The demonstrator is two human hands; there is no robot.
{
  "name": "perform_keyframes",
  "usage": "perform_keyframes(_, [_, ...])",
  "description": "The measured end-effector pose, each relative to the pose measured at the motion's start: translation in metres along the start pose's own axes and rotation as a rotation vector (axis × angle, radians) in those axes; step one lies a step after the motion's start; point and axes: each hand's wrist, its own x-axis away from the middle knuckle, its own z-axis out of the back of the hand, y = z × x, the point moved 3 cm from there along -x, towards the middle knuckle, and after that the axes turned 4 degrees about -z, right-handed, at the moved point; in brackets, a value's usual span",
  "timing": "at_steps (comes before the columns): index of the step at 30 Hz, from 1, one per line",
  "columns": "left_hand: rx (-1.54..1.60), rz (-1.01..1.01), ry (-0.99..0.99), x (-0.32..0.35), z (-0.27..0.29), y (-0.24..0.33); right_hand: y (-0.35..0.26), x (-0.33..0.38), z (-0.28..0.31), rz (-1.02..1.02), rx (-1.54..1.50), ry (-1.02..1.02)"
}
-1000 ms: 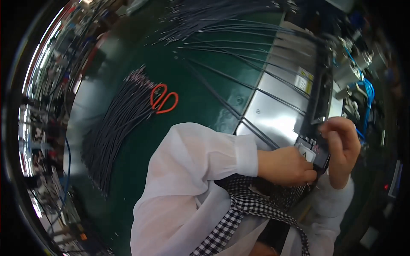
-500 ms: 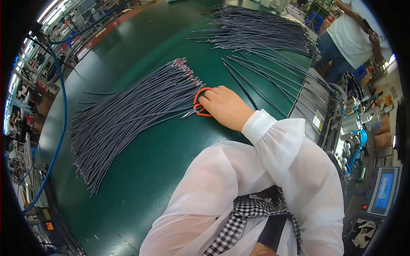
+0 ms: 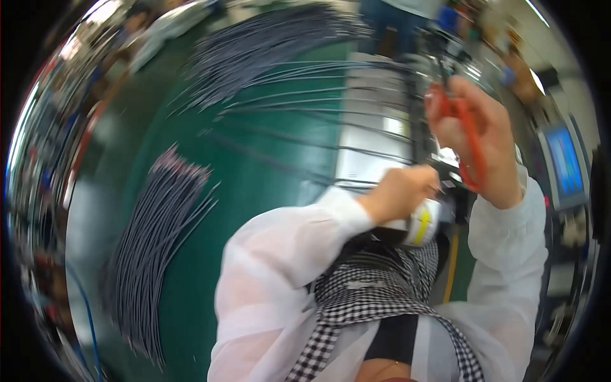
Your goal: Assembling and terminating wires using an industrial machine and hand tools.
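Note:
My right hand (image 3: 487, 137) is raised over the machine at the right, closed round the red-handled scissors (image 3: 472, 146); their dark blades are smeared by motion. My left hand (image 3: 402, 194) is lower and nearer to me, its fingers pinched together beside the machine's edge. Something thin seems to stick out at its fingertips, too blurred to name. Several loose grey cables (image 3: 286, 135) run from the green table across the pale metal plate (image 3: 366, 164) toward the machine, some of them close to my left hand.
A large bundle of grey cables (image 3: 267, 48) lies at the far side of the green table (image 3: 254, 172). Another bundle (image 3: 149, 235), with reddish ends, lies at the left. A blue screen (image 3: 565, 159) stands at the right. Behind the machine a person (image 3: 394, 25) stands.
My view has turned right. My right hand has carried the scissors from beside the left bundle over to the machine. My left hand, hidden before, now shows beside the machine.

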Motion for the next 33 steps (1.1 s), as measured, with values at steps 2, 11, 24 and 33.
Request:
perform_keyframes(2, [0.130, 0.025, 0.081, -0.014, 0.002, 0.005, 0.008, 0.057, 0.059, -0.085, -0.077, 0.210])
perform_keyframes(11, [0.211, 0.326, -0.115, -0.016, -0.008, 0.037, 0.112, 0.208, 0.018, -0.657, -0.162, 0.281])
perform_keyframes(24, [0.055, 0.287, -0.215, -0.015, -0.033, 0.039, 0.127, 0.201, 0.012, -0.626, -0.116, 0.263])
perform_keyframes(33, [-0.016, 0.277, -0.273, -0.015, -0.033, 0.038, 0.132, 0.200, 0.008, -0.640, -0.020, 0.265])
